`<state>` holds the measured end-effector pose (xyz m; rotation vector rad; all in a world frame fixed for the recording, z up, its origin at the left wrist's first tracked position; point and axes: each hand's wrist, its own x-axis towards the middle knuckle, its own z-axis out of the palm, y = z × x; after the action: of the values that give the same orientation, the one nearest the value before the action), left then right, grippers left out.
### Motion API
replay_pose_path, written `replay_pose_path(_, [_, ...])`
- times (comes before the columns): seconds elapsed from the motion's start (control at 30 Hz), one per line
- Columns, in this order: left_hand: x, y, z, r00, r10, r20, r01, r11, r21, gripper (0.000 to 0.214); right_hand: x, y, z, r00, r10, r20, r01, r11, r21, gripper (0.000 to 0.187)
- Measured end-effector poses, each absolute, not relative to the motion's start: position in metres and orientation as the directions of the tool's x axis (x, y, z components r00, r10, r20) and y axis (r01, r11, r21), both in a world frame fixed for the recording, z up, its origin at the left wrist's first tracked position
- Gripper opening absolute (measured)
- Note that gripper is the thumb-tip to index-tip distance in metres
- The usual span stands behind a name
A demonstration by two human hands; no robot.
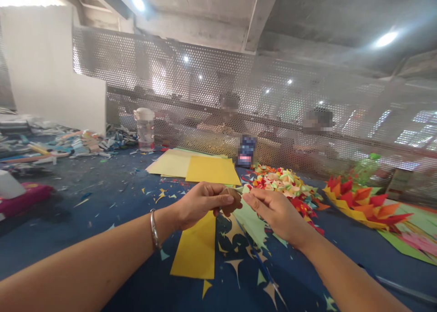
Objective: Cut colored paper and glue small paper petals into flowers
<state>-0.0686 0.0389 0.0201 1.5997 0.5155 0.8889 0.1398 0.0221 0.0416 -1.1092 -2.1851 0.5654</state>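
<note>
My left hand (205, 203) is closed, with thumb and fingers pinching a small rounded tan paper piece (232, 204). Close beside it, my right hand (278, 214) has its thumb and forefinger pressed together at the edge of that piece. A pale sliver shows between the two hands, but what the right fingertips grip is too small to make out. Below the hands lie a yellow paper strip (195, 253) and a pale green sheet (251, 223) with a jagged edge. Tan star-shaped offcuts (235, 267) are scattered over the dark blue table (136, 287).
Behind my hands are stacked cream paper (170, 162) and a yellow sheet (210, 168). A phone (246, 151) stands against the perforated screen (170, 84). Right are a heap of colored cutouts (282, 182) and orange-red paper petals (363, 200); left are a cup (145, 129) and paper scraps (85, 143).
</note>
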Motion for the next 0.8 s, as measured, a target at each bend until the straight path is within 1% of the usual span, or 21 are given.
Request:
replay_pose_path(0.4, [-0.0706, 0.0421, 0.018, 0.66, 0.699, 0.276, -0.149, -0.237, 0.96, 0.023, 0.1393, 0.0221, 0.0407, -0.464, 0.813, 0.351, 0.612, 0.581, -0.537, 0.041])
replay_pose_path(0.63, [-0.0706, 0.0419, 0.0177, 0.673, 0.693, 0.258, -0.136, -0.226, 0.964, 0.024, 0.1391, 0.0216, 0.0398, -0.462, 0.814, 0.353, 0.617, 0.58, -0.532, 0.04])
replay_pose_path(0.8, [-0.0714, 0.0445, 0.0151, 0.661, 0.703, 0.261, -0.145, -0.222, 0.964, 0.023, 0.1395, 0.022, 0.0402, -0.454, 0.819, 0.352, 0.607, 0.573, -0.551, 0.04])
